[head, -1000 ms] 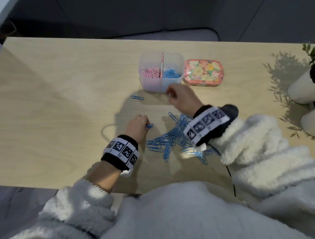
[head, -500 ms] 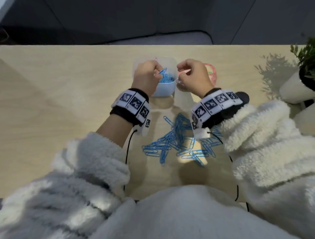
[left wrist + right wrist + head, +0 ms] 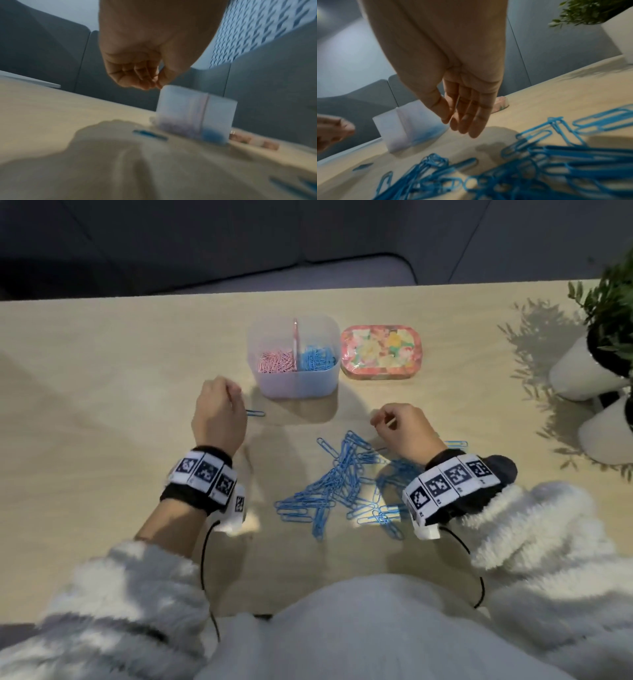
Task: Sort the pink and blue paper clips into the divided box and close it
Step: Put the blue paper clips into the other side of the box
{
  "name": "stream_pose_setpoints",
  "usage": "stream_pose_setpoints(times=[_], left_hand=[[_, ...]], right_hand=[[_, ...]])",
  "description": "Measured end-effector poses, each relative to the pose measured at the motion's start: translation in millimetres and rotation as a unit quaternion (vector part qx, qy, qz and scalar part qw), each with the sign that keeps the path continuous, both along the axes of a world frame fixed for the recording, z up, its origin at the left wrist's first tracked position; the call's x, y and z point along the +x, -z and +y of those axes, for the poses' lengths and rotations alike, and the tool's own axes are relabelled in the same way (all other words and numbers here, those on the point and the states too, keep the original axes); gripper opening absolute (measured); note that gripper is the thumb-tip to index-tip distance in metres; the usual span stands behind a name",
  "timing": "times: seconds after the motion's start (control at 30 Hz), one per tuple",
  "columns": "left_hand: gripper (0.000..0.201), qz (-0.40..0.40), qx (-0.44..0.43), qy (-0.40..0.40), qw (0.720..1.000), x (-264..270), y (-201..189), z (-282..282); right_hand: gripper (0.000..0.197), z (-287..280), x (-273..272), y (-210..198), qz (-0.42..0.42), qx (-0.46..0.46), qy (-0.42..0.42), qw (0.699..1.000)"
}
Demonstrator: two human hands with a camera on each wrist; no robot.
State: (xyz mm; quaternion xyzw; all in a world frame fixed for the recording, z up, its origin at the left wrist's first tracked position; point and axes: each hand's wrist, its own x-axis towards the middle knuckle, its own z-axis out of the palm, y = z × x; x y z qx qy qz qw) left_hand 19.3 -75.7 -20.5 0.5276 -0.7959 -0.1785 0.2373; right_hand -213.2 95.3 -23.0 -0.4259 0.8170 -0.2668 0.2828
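Overhead view of a light wooden table (image 3: pixel 102 364) on which a translucent divided box (image 3: pixel 297 386) stands open, its central partition separating pink paper clips (image 3: pixel 275 361) in the left compartment from blue paper clips (image 3: pixel 317 358) in the right. The floral lid (image 3: pixel 381 352) lies flat on the table just beside the box, to its right. A loose heap of blue clips (image 3: pixel 337 484) covers the table nearer the person, and a single blue clip (image 3: pixel 255 413) lies apart, near the front left corner of the box. The left hand (image 3: pixel 219 414) is raised above the table beside this single clip, fingers loosely curled toward the thumb; the left wrist view shows nothing between them. The right hand (image 3: pixel 404 428) is over the far edge of the heap; the right wrist view shows its fingers (image 3: pixel 471 119) extended and close together, holding nothing. Two white pots, one with a green plant (image 3: pixel 613 302), stand at the right edge of the table.
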Motion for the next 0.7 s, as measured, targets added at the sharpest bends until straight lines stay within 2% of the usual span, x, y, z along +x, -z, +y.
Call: stream_pose_setpoints(times=[0.1,0.23,0.4,0.5,0.57,0.63,0.7], left_hand=[[0.032,-0.118,0.07,0.066,0.988,16,23,1],[0.049,-0.241,0.071,0.156,0.955,10,26,5],[0.034,-0.246,0.04,0.187,0.95,4,22,37],[0.044,-0.251,0.023,0.221,0.942,6,23,64],[0.044,-0.248,-0.003,0.241,0.938,6,25,82],[0.046,-0.247,-0.012,0.258,0.934,5,23,100],[0.061,-0.234,0.054,0.272,0.932,6,20,113]], right_hand=[[0.016,0,5,5,0.049,0.033,-0.012,0.998],[0.023,-6,22,8,0.085,0.05,-0.067,0.993],[0.027,-4,44,9,0.101,0.067,-0.174,0.977],[0.025,2,50,10,0.089,0.068,-0.211,0.971],[0.027,7,48,9,0.076,0.057,-0.2,0.975],[0.037,11,44,8,0.078,0.047,-0.195,0.977],[0.059,16,44,6,0.095,0.076,-0.221,0.968]])
